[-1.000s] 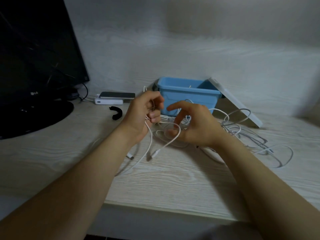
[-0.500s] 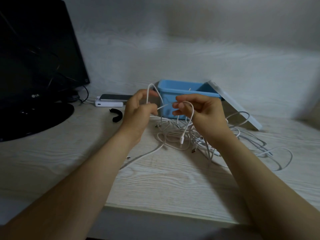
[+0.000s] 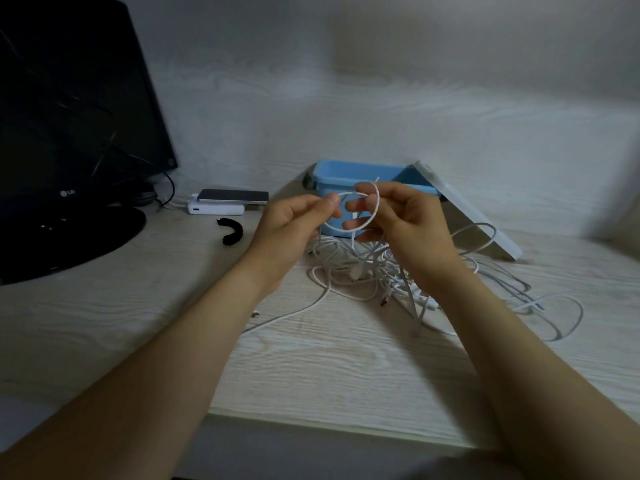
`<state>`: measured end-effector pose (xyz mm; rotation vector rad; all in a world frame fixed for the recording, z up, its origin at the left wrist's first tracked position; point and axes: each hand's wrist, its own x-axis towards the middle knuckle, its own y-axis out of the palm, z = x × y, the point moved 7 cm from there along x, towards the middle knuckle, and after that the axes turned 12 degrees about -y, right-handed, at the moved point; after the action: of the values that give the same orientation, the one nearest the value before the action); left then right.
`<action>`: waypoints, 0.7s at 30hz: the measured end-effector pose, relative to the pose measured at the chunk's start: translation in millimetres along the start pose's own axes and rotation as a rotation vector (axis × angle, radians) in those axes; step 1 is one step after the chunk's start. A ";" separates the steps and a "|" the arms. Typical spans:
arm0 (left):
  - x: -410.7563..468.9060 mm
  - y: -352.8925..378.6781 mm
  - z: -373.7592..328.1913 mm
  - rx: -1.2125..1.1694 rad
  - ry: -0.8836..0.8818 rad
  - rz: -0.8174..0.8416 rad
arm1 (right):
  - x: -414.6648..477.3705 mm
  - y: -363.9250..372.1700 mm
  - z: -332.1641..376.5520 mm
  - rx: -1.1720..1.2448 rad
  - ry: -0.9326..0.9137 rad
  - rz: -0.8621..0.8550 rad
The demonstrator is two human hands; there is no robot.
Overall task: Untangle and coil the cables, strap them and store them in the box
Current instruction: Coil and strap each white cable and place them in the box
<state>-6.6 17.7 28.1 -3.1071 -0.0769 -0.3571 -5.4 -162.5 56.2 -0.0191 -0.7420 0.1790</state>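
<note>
Both hands, left hand (image 3: 291,223) and right hand (image 3: 412,225), pinching one white cable loop (image 3: 373,214), one blue box (image 3: 346,170), one black strap (image 3: 230,232)

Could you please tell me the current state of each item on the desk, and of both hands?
Blue plastic box: open, lid off.
White flat lid: leaning against the box.
White cable loop: held up between both hands.
Pile of white cables: tangled, on the pale wooden desk.
Black curved strap: lying unused.
Black monitor: screen dark.
Left hand: pinching the loop.
Right hand: gripping the loop.
</note>
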 end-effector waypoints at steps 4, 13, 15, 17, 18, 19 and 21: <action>-4.0 -1.1 -4.5 0.047 0.089 -0.070 | -0.5 2.8 -3.5 -0.069 0.025 0.024; -7.9 -8.4 -13.7 0.308 0.324 -0.246 | 3.9 0.4 -0.3 -0.566 -0.191 0.148; -5.3 -6.5 -10.9 0.284 0.239 -0.198 | 4.1 1.2 3.6 -0.752 -0.320 0.134; -2.0 2.0 -3.5 0.224 0.080 -0.038 | 3.6 0.0 10.8 -0.757 -0.375 0.082; -1.8 7.9 0.8 0.188 -0.001 0.049 | 3.5 -1.9 13.2 -0.724 -0.372 0.062; -1.8 13.0 3.7 0.121 -0.065 0.117 | 3.6 -3.3 14.5 -0.692 -0.360 0.053; -1.3 14.2 5.3 -0.057 -0.132 0.167 | 2.9 -3.2 11.4 -0.627 -0.305 0.065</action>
<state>-5.9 3.6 22.5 -3.1595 0.1945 -0.1526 -10.4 -165.7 66.8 -0.6242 -1.0792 0.0043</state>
